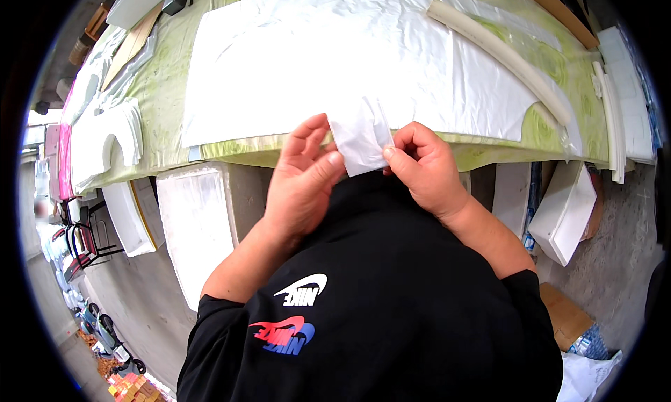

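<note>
A small, soft white square [360, 138], thin and creased like a folded plastic bag or sheet, is held up in front of my chest at the table's near edge. My right hand [424, 166] pinches its lower right edge between thumb and bent fingers. On the other side, my left hand [300, 175] is curved along the left edge, its thumb tip against the white piece. Some left fingertips are partly hidden behind it. Beyond both hands, a large white sheet [314, 59] lies over the table [164, 101] with its green patterned cover.
A long cream curved strip [500, 49] lies at the sheet's right. White arch-shaped pieces [126, 133] sit at the table's left end. Under the front edge stand a large white bin [192, 210] and a white box [561, 217]. A cardboard piece [563, 314] lies at lower right.
</note>
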